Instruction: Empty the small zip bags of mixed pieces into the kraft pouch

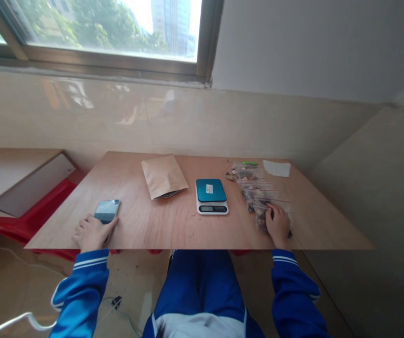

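At the table's left front, my left hand (92, 231) lies palm down over the near end of a phone (107, 209), fingers spread and thumb along its right side. Part of the phone is hidden beneath it. On the right, my right hand (278, 221) has its fingers curled and closed at the nearest clear zip bag (260, 217), which has brownish contents. More zip bags (256, 191) overlap in a row behind it. Between my hands sits a kitchen scale (211, 191) with a teal top and a white body. A brown paper pouch (164, 176) lies behind and left of it.
A white paper piece (277, 168) lies at the table's back right, near a bright green item (250, 163). The wooden table (173, 230) meets a tiled wall. Red stools (29, 213) and another table (11, 164) stand left. A white cable (15, 321) hangs lower left.
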A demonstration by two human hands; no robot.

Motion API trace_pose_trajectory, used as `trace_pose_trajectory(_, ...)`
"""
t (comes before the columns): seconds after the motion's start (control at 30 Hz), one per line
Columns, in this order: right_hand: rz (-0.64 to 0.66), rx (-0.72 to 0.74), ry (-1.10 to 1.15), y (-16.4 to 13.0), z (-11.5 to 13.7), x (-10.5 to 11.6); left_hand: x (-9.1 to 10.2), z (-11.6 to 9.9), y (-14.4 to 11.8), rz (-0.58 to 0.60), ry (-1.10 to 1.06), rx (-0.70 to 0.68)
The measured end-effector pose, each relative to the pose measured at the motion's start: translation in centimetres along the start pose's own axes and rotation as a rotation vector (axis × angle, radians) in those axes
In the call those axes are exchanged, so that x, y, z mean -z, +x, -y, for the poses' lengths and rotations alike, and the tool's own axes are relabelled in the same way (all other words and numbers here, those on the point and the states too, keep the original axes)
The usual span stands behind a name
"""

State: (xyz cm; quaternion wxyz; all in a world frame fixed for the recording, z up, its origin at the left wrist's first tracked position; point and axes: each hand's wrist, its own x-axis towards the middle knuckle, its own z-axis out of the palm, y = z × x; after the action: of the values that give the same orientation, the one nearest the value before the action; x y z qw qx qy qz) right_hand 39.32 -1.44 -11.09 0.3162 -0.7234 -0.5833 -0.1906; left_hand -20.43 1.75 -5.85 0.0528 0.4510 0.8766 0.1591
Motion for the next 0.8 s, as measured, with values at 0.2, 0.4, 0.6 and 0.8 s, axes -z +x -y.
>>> trace_pose_trajectory(0.2,-0.012,-0.007,0.007,-0.5,-0.4,-0.4,0.1,-1.3,0.3,0.022,0.083,0.011)
trace_pose_trajectory(0.4,-0.051,-0.022,-0.016,-0.7,-0.1,-0.5,0.3,-1.7,0.6,0.036,0.076,0.014)
trace_pose_trajectory(0.6,-0.066,-0.033,-0.023,-0.9,0.1,-0.5,0.3,-0.8,0.8,0.072,0.006,0.011)
trace_pose_trajectory(0.8,-0.089,-0.064,-0.015,-1.2,0.5,-0.6,-0.3,-3.7,-4.0,-0.258,-0.093,-0.114)
